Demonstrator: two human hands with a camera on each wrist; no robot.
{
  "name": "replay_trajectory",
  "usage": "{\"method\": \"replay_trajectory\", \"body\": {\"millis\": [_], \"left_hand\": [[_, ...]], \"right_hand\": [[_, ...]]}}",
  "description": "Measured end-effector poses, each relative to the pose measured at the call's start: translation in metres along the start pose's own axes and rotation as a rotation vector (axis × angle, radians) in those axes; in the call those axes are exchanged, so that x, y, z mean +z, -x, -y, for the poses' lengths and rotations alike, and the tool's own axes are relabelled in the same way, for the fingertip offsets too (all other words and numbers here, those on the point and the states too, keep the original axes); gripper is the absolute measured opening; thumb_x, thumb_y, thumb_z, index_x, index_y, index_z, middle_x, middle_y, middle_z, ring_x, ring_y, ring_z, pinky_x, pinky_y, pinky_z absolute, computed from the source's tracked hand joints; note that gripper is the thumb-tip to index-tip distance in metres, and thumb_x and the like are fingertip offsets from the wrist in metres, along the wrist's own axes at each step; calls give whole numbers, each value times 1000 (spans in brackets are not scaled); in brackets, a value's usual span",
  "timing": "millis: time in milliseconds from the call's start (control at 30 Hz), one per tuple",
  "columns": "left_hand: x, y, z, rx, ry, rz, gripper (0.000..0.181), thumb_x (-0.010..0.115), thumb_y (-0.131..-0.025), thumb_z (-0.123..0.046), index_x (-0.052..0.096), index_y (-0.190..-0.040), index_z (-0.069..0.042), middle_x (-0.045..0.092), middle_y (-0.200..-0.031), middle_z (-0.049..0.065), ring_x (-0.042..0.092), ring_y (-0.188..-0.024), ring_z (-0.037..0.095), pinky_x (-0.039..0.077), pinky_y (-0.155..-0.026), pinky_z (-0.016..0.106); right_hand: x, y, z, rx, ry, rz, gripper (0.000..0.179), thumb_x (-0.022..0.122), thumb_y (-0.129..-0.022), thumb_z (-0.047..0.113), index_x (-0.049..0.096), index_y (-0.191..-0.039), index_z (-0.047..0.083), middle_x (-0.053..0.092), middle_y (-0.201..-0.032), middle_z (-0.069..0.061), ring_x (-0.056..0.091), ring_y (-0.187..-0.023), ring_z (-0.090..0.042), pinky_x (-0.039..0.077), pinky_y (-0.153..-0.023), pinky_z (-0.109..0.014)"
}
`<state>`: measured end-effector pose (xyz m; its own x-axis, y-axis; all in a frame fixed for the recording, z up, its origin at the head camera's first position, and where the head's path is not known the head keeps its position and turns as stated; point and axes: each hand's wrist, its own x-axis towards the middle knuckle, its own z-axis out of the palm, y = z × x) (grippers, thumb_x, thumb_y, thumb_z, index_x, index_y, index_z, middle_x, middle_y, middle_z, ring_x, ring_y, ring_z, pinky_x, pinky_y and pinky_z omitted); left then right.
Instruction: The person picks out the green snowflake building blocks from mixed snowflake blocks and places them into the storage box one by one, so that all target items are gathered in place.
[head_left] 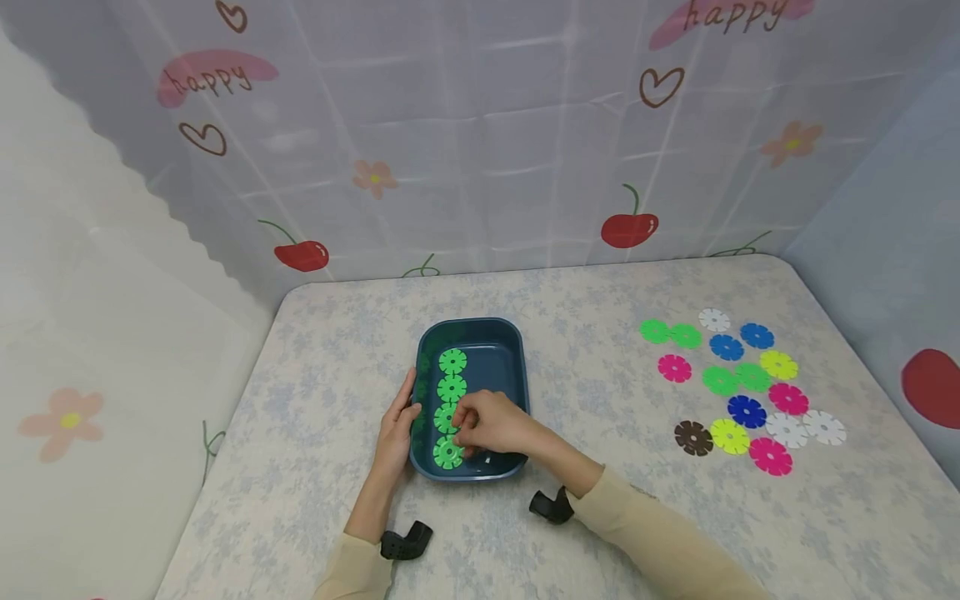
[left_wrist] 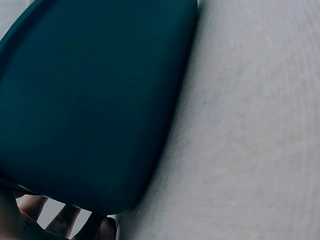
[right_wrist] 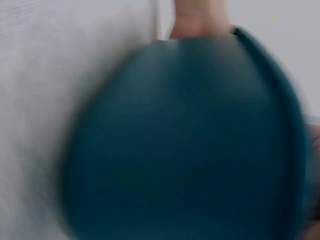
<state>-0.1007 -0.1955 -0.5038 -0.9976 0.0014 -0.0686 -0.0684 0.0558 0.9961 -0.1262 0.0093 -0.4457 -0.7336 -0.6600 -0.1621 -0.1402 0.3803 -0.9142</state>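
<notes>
A dark blue-green rectangular tray point(head_left: 504, 367) sits on the table. Along its left side, several light green notched plastic discs point(head_left: 452, 361) lie in a column. My left hand point(head_left: 393, 437) grips the tray's left side, thumb at the rim and fingers along the outer wall. In the left wrist view, its fingers point(left_wrist: 62, 222) show below the tray wall point(left_wrist: 95, 100). Over the tray's lower half is my right hand point(head_left: 491, 423), fingers bent down beside the lower green discs. Whether it pinches one is hidden. The right wrist view shows the tray's outer wall point(right_wrist: 185, 145), blurred.
On the table's right side lie several more notched discs: pink point(head_left: 770, 457), blue point(head_left: 726, 347), yellow point(head_left: 730, 436), white point(head_left: 825, 427), brown point(head_left: 693, 437) and green point(head_left: 721, 381). A printed curtain point(head_left: 480, 150) hangs behind the table point(head_left: 592, 333). Black wrist mounts point(head_left: 407, 541) sit at both sleeves.
</notes>
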Motion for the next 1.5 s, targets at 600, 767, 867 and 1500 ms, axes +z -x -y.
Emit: {"method": "replay_trajectory", "body": {"millis": [600,767,867,1500], "left_hand": [[-1,0,-2,-31,-15,-27,54,36,-105,-14,26,-156,-28,16,-163,-8,9,-152,19,11,-122,48],[-3,0,-3,-24,-21,-14,54,35,-105,-14,25,-156,-28,16,-163,-9,8,-152,18,11,-123,47],[-3,0,-2,-16,-25,-9,54,35,-105,-14,24,-157,-28,15,-164,-8,8,-152,18,11,-123,47],[-1,0,-1,-4,-13,-10,54,35,-105,-12,25,-157,-25,17,-163,-8,8,-152,15,11,-123,45]], "right_hand": [[-160,90,-43,162,-3,-273,33,66,-93,15,60,-122,0,64,-98,-14,70,-85,-24,52,-72,-39],[-218,105,-68,268,69,-417,46,64,-95,23,53,-133,1,59,-117,-19,65,-98,-25,54,-83,-39],[-243,107,-84,315,113,-444,53,63,-96,25,47,-140,0,53,-128,-23,57,-109,-30,51,-92,-48],[-266,88,-137,407,239,-344,55,66,-92,14,46,-140,-4,44,-139,-30,43,-125,-46,42,-101,-57]]}}
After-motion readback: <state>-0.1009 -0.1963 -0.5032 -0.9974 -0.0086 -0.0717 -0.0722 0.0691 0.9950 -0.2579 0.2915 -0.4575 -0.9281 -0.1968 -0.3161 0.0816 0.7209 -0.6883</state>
